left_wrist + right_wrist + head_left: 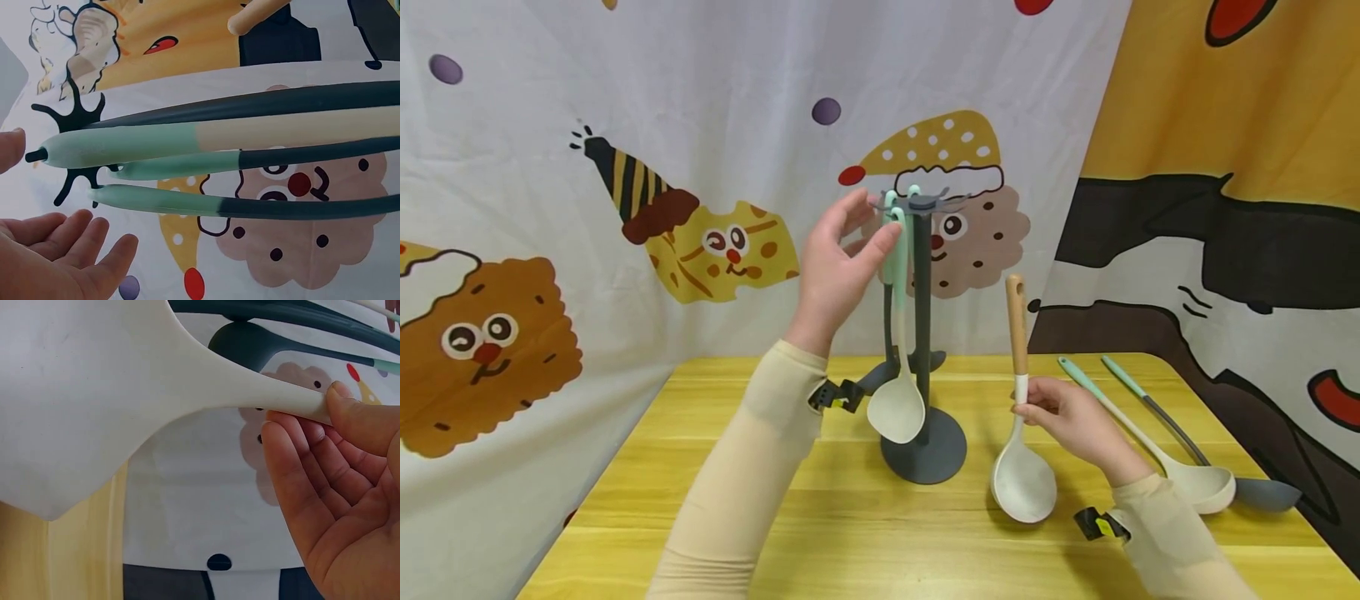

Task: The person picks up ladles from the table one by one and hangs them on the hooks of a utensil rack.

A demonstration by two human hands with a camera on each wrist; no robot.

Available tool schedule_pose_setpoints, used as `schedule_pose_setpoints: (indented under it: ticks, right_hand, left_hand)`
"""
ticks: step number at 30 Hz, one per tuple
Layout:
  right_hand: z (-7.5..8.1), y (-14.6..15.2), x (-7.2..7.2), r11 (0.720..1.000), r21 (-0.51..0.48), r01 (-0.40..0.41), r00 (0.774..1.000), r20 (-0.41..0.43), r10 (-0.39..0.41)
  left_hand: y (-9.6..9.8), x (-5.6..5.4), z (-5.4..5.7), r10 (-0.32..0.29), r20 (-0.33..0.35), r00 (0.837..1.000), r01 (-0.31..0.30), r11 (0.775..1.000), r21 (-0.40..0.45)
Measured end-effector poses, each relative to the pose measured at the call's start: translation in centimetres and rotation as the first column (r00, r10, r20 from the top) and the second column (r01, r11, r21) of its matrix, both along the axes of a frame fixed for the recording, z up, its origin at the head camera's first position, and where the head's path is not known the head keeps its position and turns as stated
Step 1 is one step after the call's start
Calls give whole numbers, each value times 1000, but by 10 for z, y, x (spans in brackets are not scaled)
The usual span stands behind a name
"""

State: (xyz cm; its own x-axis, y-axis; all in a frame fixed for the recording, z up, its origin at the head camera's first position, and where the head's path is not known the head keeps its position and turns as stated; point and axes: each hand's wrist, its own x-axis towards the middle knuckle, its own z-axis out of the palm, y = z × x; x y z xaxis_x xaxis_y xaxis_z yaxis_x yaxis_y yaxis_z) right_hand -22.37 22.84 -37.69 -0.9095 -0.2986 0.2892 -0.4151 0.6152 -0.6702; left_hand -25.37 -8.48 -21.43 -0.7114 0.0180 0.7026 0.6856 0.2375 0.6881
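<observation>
A dark grey utensil stand [922,325] with a hooked top stands on the table. Hanging from it are a white spoon [897,410] with a mint handle and, behind, dark grey utensils [275,208] with mint handles. My left hand [842,262] is raised at the stand's left side; in the left wrist view its fingers are extended and apart from the handles, the thumb by a hook tip. My right hand [1078,421] pinches the white neck of a ladle [1024,483] between thumb and fingers. This ladle hangs upright, bowl down, its wooden handle on top.
On the table's right side lie a white ladle [1202,487] with a mint handle and a dark grey utensil [1262,493] with a mint handle. A printed cloth [737,100] hangs behind the wooden table [647,500].
</observation>
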Motion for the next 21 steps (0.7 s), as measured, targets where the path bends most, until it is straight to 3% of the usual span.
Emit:
schedule_pose_setpoints:
  ticks: [11,21]
  right_hand:
    - [13,-14,11,999,-36,-32,995,-101,28]
    - [25,-30,17,996,-58,-61,985,-164,51]
  left_hand:
    - [-1,-4,6,-18,66,998,15,999,52]
    - [0,-4,8,-1,109,994,-7,997,76]
